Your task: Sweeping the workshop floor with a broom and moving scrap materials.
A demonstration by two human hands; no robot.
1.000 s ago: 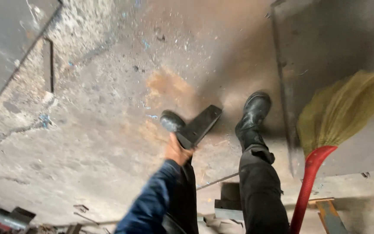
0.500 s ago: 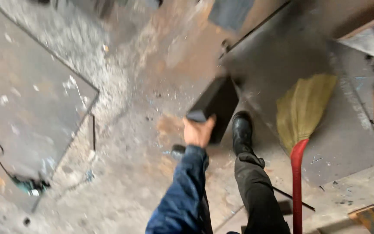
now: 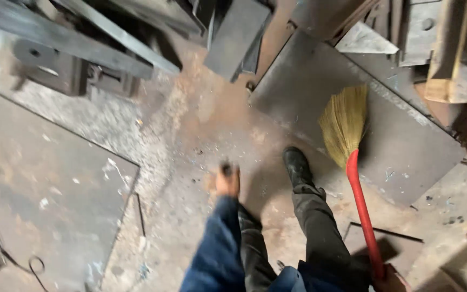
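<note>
- two hands at work: the left hand [image 3: 227, 181], on a blue sleeve, hangs forward over the floor [image 3: 201, 124]; it is blurred, the fingers look curled in with nothing seen between them, though whether they close on some small thing cannot be told.
- right hand [image 3: 389, 279], at the lower edge of the view, is wrapped around the red handle [image 3: 362, 208] of the broom [image 3: 347, 130], a grip low on the shaft that suits steering the head from a standing posture.
- broom: long axis runs from the lower right up toward the middle of the view, leaning slightly left; the straw head points away from the person and lies over the near edge of a large grey metal plate [image 3: 320, 92].
- black boot [image 3: 297, 166] stands just left of the straw head, near but apart from it, toe pointing away from the person.
- second flat plate [image 3: 44, 184] lies on the floor at left, well apart from the broom, with a thin wire loop [image 3: 28, 266] on its near corner.
- dark steel bars and blocks [image 3: 109, 46] are stacked along the far side, beyond the rusty, dust-speckled patch of floor.
</note>
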